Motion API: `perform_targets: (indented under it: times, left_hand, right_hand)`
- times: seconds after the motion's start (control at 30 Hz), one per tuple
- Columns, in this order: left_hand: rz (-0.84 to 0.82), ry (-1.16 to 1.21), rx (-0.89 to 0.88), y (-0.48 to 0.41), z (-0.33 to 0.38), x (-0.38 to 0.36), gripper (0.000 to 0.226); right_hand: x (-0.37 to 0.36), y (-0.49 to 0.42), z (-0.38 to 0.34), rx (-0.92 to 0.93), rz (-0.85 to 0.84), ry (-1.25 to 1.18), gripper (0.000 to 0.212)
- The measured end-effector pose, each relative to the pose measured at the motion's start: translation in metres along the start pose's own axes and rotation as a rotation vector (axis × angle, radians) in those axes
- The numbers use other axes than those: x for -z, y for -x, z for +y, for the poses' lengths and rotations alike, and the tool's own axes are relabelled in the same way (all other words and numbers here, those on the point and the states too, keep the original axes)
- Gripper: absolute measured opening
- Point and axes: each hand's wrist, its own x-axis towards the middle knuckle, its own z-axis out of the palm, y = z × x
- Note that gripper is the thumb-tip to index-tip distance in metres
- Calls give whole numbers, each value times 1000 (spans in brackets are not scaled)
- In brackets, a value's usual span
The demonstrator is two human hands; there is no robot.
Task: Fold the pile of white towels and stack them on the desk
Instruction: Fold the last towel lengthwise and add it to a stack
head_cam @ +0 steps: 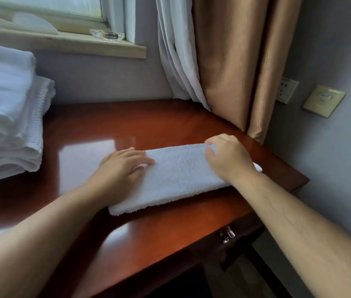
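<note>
A white towel (176, 179), folded into a long narrow strip, lies across the glossy red-brown desk (97, 134). My left hand (123, 166) rests flat on its left end with the fingers stretched out. My right hand (226, 158) is at the strip's far right end, thumb and fingers pinching the towel's far edge. A tall stack of folded white towels (7, 117) sits on the desk at the far left.
A beige curtain (239, 61) and a white sheer hang behind the desk's right corner. A windowsill (67, 41) with a clear glass dish runs along the back. Wall sockets (288, 90) sit on the right wall. A drawer handle (228, 234) shows below the desk's front edge.
</note>
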Motion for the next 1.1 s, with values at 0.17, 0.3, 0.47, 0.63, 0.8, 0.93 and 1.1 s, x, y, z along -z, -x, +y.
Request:
perform_targets:
  times: [0.17, 0.3, 0.47, 0.63, 0.8, 0.93, 1.1]
  left_hand:
    - [10, 72, 213, 12, -24, 17, 38]
    - [-111, -56, 166, 40, -35, 42, 32]
    - [-151, -97, 185, 100, -38, 59, 35]
    - [-3, -72, 128, 156, -23, 53, 32]
    - [-61, -98, 0, 206, -16, 57, 52]
    - [-131, -278, -20, 224, -7, 65, 93]
    - [173, -91, -42, 227, 6, 89, 39]
  right_hand:
    - [-24, 57, -92, 395, -243, -176, 29]
    - [-18, 84, -109, 455, -346, -73, 75]
    - [-21, 118, -117, 622, -451, 38, 126]
    - [-28, 139, -134, 715, -381, 67, 125]
    - [-37, 167, -134, 821, 43, -174, 61]
    - [-32, 171, -144, 842, 146, -303, 42]
    - [-1, 154, -160, 686, -57, -533, 42]
